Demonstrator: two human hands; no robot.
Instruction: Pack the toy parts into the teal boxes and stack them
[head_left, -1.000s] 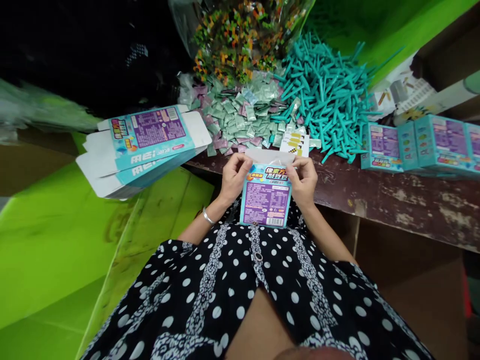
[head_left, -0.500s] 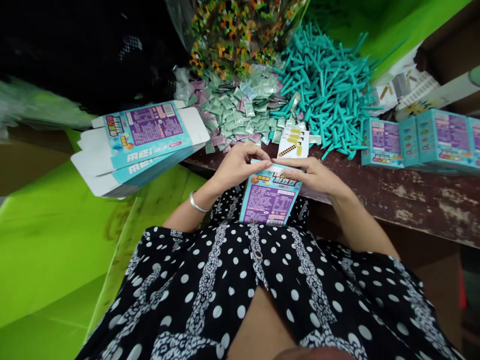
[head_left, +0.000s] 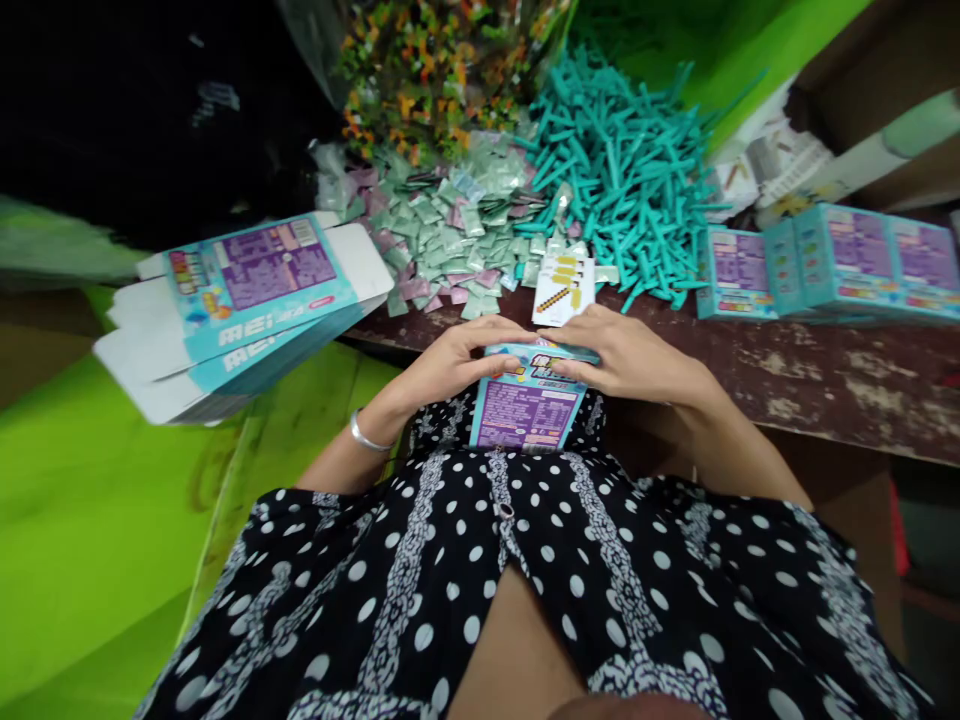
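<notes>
A teal and purple printed carton (head_left: 517, 410) rests against my front, its printed panel facing up at me. My left hand (head_left: 469, 360) grips its upper left corner, thumb on the printed face and fingers over the top edge. On the upper right corner, my right hand (head_left: 626, 355) holds it the same way. Just beyond the carton's top edge lies a white card (head_left: 564, 290) with yellow pixel-style tool pictures. What is inside the carton is hidden.
Flattened cartons (head_left: 262, 300) are stacked at the left. Behind my hands lie a heap of small green and pink sachets (head_left: 450, 225) and a pile of teal plastic sticks (head_left: 622, 160). Closed cartons (head_left: 855, 260) stand at the right on the worn brown table (head_left: 825, 390).
The carton's top edge now looks folded down, with both hands spread over its corners. My right hand has shifted round the right corner. The whole view has moved slightly.
</notes>
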